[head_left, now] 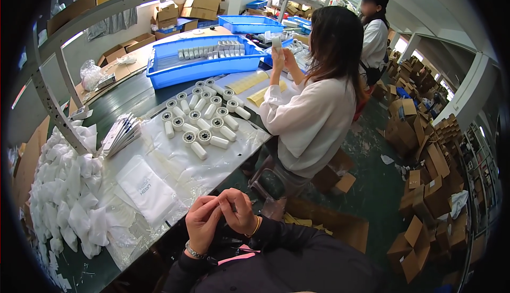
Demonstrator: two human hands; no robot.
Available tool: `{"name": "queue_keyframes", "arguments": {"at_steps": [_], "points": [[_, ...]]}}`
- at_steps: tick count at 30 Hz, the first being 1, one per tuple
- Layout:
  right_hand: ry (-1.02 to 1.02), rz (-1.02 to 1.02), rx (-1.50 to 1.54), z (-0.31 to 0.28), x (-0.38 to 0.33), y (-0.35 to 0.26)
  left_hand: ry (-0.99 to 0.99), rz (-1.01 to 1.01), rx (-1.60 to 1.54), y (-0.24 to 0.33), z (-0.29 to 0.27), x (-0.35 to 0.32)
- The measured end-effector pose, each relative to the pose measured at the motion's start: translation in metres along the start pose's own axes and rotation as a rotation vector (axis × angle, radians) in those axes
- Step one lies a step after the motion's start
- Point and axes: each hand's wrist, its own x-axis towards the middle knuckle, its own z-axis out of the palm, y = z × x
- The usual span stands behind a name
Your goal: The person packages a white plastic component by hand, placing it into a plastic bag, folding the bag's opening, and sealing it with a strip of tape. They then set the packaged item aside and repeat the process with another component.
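My left hand (201,228) and my right hand (239,212) meet in front of my body, just off the table's near edge. The fingers of both are curled and pinched together at the tips. Whatever may be between them is hidden. Closest to them on the table lies a flat white printed bag (145,189). Farther back, several white handheld devices (202,137) with round dark-centred heads and stubby handles lie in a loose group on the plastic-covered tabletop (234,160).
Left of the bag are a stack of printed leaflets (121,135) and a heap of white bagged items (66,192). A blue tray (159,75) holds rows of white cylinders. One co-worker (319,107) stands close at right; another is behind. Cardboard boxes (414,248) cover the right floor.
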Motion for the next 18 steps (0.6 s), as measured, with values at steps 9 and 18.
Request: {"name": "queue_keyframes", "arguments": {"at_steps": [9,18], "points": [[-0.002,0.021,0.000,0.001,0.001,0.003,0.015,-0.003,-0.002,-0.001,0.002,0.002],[-0.043,0.011,0.015,0.001,0.001,0.004,0.037,-0.013,-0.031,-0.004,-0.007,0.004]]}}
